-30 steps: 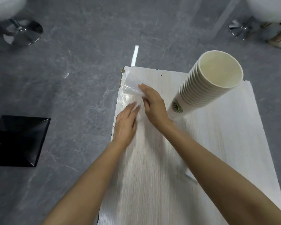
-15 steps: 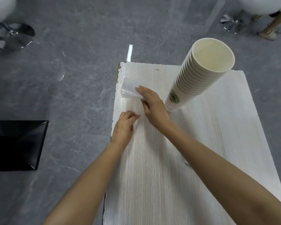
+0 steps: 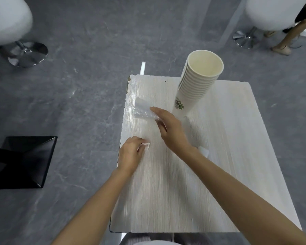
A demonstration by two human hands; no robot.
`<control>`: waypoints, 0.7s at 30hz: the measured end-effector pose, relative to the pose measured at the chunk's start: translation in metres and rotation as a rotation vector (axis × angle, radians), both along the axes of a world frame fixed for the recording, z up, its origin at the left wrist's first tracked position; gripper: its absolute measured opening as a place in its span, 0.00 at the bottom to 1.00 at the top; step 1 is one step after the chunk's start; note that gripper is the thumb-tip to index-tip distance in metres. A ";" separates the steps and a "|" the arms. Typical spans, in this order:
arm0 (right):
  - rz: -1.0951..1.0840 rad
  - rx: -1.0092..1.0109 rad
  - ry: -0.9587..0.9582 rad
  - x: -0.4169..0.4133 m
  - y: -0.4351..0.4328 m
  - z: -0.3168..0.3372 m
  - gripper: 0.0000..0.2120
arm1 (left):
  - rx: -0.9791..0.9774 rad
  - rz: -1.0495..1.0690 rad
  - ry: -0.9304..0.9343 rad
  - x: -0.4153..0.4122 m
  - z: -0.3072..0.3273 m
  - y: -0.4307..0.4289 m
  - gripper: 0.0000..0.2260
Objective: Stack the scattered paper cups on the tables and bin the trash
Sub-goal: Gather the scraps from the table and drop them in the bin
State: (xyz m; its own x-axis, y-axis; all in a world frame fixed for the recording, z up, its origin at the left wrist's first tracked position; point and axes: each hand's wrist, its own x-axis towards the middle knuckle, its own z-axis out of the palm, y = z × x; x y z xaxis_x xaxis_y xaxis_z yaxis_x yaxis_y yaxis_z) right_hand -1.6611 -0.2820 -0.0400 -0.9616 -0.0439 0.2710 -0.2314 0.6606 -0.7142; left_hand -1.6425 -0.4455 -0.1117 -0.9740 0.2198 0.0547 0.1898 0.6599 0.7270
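Nearest, at about 8 o'clock on the white table [image 3: 219, 174], the left hand [image 3: 131, 155] is curled closed, pinching a small white scrap [image 3: 146, 145] between its fingertips. Just beyond, toward 11 o'clock, the right hand [image 3: 170, 129] presses on and grips the near end of a crumpled clear plastic wrapper [image 3: 143, 110] lying by the table's left edge. Farther, at 1 o'clock, the stack of paper cups [image 3: 194, 89] stands upright on the table, just beside the right hand.

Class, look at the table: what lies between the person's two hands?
In the head view, only bare table separates the left hand, pinching a small white scrap, from the right hand.
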 end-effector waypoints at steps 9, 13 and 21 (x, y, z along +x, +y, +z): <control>-0.119 -0.035 0.030 0.072 0.057 0.027 0.19 | 0.026 -0.002 -0.062 0.043 0.018 0.023 0.05; -0.197 -0.017 0.050 0.099 0.092 0.035 0.20 | 0.047 -0.037 -0.099 0.056 0.023 0.047 0.07; -0.271 0.043 -0.037 0.128 0.163 0.017 0.20 | 0.057 -0.043 -0.162 0.082 0.026 0.126 0.07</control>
